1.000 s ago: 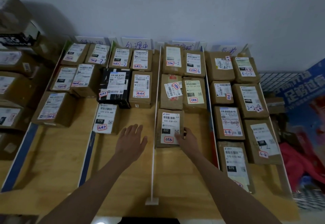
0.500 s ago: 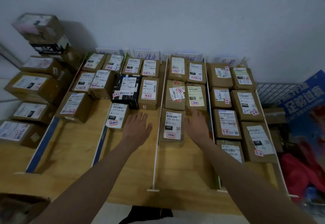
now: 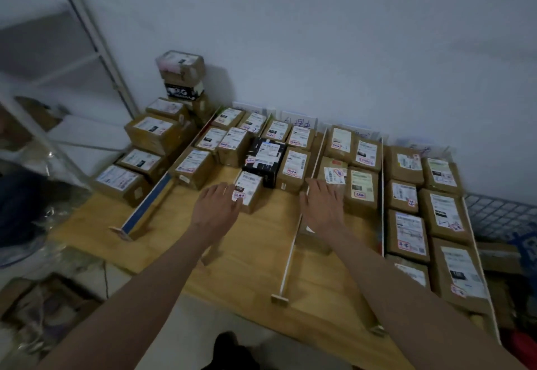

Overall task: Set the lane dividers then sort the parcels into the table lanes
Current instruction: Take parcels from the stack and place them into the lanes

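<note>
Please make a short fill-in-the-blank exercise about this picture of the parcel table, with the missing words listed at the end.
1. Among the brown parcels, one parcel in the lanes has a wrapping coloured ____.
2. The left hand and the right hand are both ____, holding nothing.
3. The white divider runs between the two ____.
4. The table top is made of ____.

Missing words: black; open; hands; wood
</note>
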Demonstrator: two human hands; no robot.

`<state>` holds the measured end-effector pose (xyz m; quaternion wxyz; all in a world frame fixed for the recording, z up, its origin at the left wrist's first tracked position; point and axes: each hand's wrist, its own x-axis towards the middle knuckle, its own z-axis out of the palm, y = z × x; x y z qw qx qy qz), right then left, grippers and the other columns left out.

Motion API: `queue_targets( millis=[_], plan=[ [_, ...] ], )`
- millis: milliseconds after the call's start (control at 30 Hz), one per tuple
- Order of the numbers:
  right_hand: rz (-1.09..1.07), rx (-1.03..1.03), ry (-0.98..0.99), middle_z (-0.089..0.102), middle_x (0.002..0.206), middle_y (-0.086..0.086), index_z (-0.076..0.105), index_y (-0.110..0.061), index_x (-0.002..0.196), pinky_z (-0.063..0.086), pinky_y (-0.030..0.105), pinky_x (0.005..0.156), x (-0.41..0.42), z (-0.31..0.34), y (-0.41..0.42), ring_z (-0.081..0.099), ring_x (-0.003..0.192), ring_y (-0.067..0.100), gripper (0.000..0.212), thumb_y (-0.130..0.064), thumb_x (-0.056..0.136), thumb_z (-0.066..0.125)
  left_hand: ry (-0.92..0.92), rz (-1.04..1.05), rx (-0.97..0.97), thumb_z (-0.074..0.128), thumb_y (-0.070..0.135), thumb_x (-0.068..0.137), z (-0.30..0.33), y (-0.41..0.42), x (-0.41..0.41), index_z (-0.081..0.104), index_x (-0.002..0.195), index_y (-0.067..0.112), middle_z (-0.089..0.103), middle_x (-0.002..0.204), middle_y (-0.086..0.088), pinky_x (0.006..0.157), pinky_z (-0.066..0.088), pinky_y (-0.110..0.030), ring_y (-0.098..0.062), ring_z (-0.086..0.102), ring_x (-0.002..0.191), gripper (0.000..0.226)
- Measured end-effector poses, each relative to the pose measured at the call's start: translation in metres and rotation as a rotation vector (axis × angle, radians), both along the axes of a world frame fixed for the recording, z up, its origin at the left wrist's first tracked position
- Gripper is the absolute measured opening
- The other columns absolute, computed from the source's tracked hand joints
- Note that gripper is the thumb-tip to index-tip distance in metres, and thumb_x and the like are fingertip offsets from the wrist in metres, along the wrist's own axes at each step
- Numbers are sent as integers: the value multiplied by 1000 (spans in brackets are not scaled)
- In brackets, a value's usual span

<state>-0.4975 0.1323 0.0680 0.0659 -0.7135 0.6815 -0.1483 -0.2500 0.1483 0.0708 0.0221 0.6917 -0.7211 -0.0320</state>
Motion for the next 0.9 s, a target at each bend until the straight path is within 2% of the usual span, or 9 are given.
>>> queue_targets(
  millis=[300,500,667,900],
  plan=[
    [141,-23,-1,49,141,5,42,-17,142,33,40,111,102,15,0,45,131,24,42,-31,102,39,35,178,-15,31,49,102,7,36,107,39,147,19,43,151,-4,116,29,-42,-23,39,139,55],
    [181,26,-14,46,145,4,42,-18,143,37,41,110,185,4,-1,42,134,23,44,-33,101,41,14,204,-8,33,48,102,2,48,185,46,141,18,48,145,-5,112,33,-42,-24,44,135,50],
    [183,72,-8,46,143,5,41,-15,143,37,41,109,263,-7,-3,43,132,25,45,-33,102,40,-12,198,16,28,49,103,-5,49,264,36,149,18,43,152,-4,117,28,-41,-23,40,139,56],
    [127,105,-46,49,139,6,44,-13,138,39,40,105,352,-23,0,45,127,25,42,-32,102,39,-12,183,61,30,50,102,-15,35,355,38,149,19,39,154,-3,120,23,-41,-21,35,143,57]
  ],
)
